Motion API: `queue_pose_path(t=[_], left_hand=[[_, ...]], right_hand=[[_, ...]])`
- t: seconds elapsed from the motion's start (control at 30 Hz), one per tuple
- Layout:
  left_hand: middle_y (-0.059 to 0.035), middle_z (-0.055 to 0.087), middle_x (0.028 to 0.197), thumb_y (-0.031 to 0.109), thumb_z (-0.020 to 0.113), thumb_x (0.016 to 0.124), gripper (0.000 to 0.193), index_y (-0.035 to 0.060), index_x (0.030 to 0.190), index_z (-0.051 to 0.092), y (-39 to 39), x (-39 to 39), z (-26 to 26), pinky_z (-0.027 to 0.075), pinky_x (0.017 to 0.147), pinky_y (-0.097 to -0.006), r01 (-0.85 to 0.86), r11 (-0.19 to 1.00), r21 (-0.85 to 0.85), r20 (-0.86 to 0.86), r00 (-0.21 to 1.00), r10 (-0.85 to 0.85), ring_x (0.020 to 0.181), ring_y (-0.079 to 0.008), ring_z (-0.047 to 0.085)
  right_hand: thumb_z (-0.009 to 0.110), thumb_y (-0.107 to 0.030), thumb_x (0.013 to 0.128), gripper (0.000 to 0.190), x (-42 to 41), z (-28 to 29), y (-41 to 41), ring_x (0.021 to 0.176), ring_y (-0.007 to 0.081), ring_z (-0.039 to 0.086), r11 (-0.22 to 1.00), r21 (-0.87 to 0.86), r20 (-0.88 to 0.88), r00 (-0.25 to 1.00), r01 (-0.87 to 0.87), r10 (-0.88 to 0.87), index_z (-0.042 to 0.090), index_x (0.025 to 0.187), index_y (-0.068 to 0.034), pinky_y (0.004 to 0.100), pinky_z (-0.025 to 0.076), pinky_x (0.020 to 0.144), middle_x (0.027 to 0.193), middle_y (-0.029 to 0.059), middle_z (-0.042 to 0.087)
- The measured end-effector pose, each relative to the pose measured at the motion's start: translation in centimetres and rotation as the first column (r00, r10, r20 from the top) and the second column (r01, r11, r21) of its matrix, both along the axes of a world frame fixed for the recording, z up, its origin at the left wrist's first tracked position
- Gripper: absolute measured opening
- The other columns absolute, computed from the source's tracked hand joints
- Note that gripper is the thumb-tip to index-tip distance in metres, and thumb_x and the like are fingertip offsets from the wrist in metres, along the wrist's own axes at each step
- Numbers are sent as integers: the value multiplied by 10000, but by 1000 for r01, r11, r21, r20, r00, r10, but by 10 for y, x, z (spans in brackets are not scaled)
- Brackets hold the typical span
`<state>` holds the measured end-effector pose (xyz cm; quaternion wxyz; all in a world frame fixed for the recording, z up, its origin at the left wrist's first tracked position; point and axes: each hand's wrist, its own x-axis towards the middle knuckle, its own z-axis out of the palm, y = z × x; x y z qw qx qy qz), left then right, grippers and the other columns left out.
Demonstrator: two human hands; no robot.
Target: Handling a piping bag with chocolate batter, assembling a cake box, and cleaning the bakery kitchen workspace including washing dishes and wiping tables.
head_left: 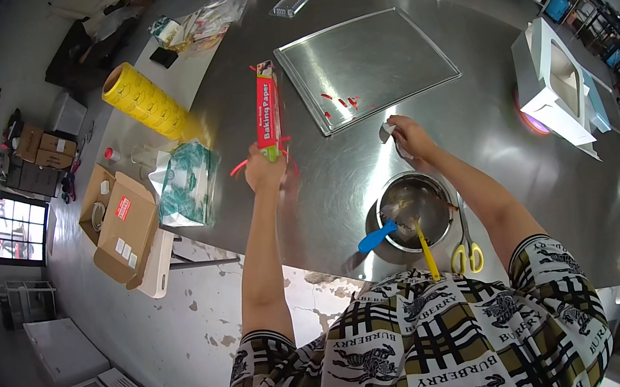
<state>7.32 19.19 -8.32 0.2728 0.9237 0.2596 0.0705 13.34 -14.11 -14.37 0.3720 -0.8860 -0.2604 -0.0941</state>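
My left hand [264, 167] grips the near end of a red baking paper box [267, 107] at the left of the steel table. Red strips lie around that hand. Between the fingers of my right hand [411, 136] is a crumpled white wipe or paper [387, 131], just off the near edge of a metal tray [368, 61]. Small red pieces [342, 102] lie on the tray. Nearer to me stands a metal bowl [406, 191], with a blue-handled tool [377, 236] and a yellow-handled tool [427, 253] in it. Yellow-handled scissors [466, 254] lie beside the bowl.
At the left are a yellow roll of wrap [144, 101], a green and white plastic pack [186, 185] and an open cardboard box [126, 230]. A clear plastic container [291, 3] lies at the far edge. White windowed boxes [551, 79] stand at the right.
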Motion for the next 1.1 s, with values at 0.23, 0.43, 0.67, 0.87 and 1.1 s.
queue_pose_path(t=[0.23, 0.43, 0.67, 0.87, 1.1], left_hand=[[-167, 605, 849, 233, 647, 616, 510, 67, 1067, 478, 80, 21, 31, 466, 693, -400, 5, 969, 246, 79, 997, -25, 790, -315, 590], [-178, 527, 1030, 123, 621, 629, 441, 38, 1044, 499, 100, 20, -7, 374, 862, -397, -21, 826, 563, 329, 923, -201, 990, -327, 485], [-189, 404, 1212, 60, 499, 731, 389, -2, 1110, 438, -31, 72, -47, 277, 970, -400, 594, 777, 209, 409, 668, -621, 1153, -338, 351], [-239, 417, 1131, 84, 528, 720, 357, -30, 1052, 466, -82, 127, -44, 350, 892, -407, 473, 863, 180, 319, 801, -506, 1064, -378, 406], [-254, 526, 933, 151, 587, 636, 353, -75, 898, 515, -75, 152, -45, 430, 753, -403, 119, 987, -109, -3, 993, -120, 849, -371, 537]], right_hand=[[530, 0, 708, 280, 5, -7, 5, 979, 332, 485, 995, 72, 37, 997, 70, -72, 529, 986, -29, 365, 395, 841, 1070, 179, 517], [528, 2, 710, 279, 3, -5, 10, 1010, 334, 472, 994, 48, 33, 995, 95, -96, 526, 985, -43, 357, 391, 860, 1134, 183, 469], [437, 37, 683, 322, 9, -5, 2, 1112, 363, 387, 999, 25, 16, 999, 32, -33, 532, 977, -50, 368, 323, 943, 1264, 240, 300], [418, 21, 688, 251, 10, -11, 12, 1089, 362, 404, 970, 125, -54, 977, 210, -205, 574, 875, -44, 365, 333, 931, 1216, 221, 365], [428, 8, 691, 234, 16, -12, -5, 999, 322, 473, 942, 194, -75, 962, 274, -264, 589, 852, -47, 350, 389, 850, 1093, 171, 491]])
